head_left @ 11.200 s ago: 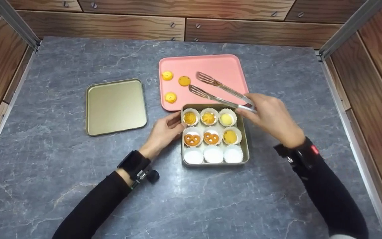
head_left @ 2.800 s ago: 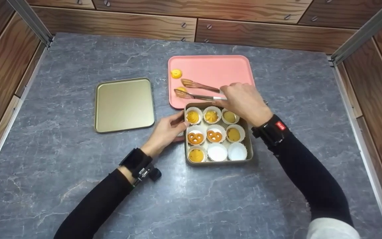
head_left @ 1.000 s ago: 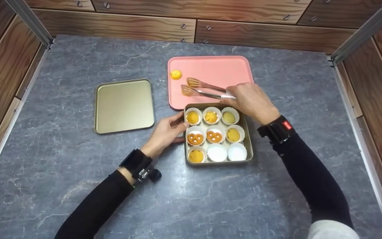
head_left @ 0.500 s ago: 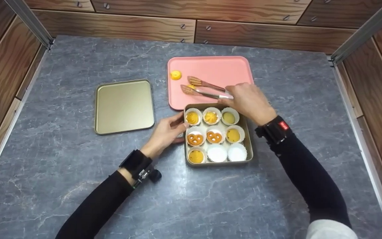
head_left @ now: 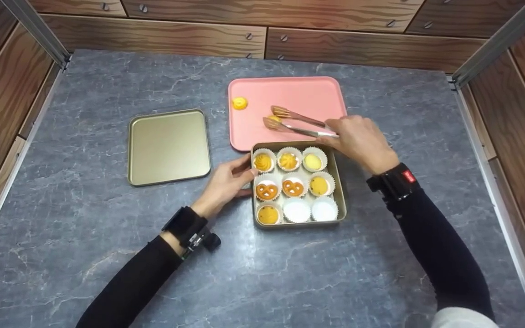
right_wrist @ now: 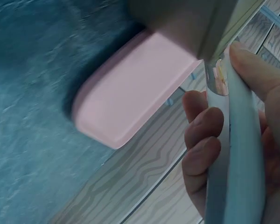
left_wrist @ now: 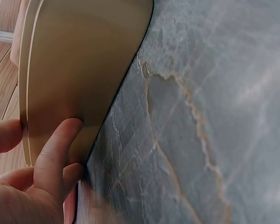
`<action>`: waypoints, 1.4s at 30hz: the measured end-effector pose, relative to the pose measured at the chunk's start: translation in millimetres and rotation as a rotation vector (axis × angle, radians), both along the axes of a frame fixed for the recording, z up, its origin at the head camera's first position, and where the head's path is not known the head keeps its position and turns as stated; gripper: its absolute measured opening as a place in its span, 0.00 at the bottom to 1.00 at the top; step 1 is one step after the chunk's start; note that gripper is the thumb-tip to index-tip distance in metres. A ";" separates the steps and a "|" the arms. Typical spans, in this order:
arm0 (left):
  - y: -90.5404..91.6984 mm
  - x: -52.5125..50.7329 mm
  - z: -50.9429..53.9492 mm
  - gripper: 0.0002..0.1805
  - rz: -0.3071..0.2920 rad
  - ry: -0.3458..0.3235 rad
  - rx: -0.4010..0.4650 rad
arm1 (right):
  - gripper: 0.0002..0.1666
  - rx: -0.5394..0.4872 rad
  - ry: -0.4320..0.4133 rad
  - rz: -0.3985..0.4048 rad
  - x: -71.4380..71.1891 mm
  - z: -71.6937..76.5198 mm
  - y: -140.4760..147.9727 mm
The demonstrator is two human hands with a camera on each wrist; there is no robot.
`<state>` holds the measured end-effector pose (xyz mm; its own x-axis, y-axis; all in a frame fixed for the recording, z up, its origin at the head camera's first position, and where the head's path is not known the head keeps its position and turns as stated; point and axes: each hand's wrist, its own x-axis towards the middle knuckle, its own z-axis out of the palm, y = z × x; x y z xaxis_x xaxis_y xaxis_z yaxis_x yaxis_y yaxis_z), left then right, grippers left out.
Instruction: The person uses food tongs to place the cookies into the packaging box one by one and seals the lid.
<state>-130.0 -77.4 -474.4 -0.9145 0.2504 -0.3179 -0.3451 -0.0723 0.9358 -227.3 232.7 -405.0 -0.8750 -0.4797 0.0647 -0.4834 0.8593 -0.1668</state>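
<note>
Now that the tongs (head_left: 303,131) have slid rightwards over the pink tray (head_left: 290,93) (upper middle of the frame) with a yellow cookie (head_left: 274,119) between the tips, that one looks caught, though I can't tell if it's lifted. Right hand (head_left: 362,140) is wrapped round the tongs; left hand (head_left: 226,181) is fairly spread against the left wall of the gold tin (head_left: 300,225), near frame centre, thumb at its rim. So tbh just one other cookie (head_left: 239,103) is left, tray's left side, and two white cups (head_left: 324,210) in the tin's bottom row look unfilled.
</note>
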 end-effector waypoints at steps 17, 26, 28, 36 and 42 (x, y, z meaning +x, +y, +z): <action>0.3 1.0 0.7 0.37 -0.006 0.015 -0.017 | 0.21 -0.004 -0.047 -0.010 -3.8 -6.3 20.8; 1.6 0.7 -0.2 0.37 0.002 0.010 -0.021 | 0.21 -0.014 -0.067 -0.009 -5.3 -9.3 24.5; 1.8 0.8 -0.6 0.37 0.006 0.002 -0.014 | 0.21 -0.029 -0.074 -0.013 -5.2 -10.6 26.5; 1.6 0.8 -1.5 0.36 -0.001 0.032 -0.011 | 0.21 -0.101 -0.075 -0.046 1.7 -7.1 36.2; 0.8 0.3 0.2 0.37 0.002 0.010 -0.004 | 0.23 -0.149 -0.055 -0.034 13.4 0.5 41.6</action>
<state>-129.7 -76.6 -474.2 -0.9179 0.2476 -0.3101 -0.3359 -0.0689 0.9394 -213.8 274.4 -404.5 -0.8950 -0.4380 0.0846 -0.4408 0.8391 -0.3189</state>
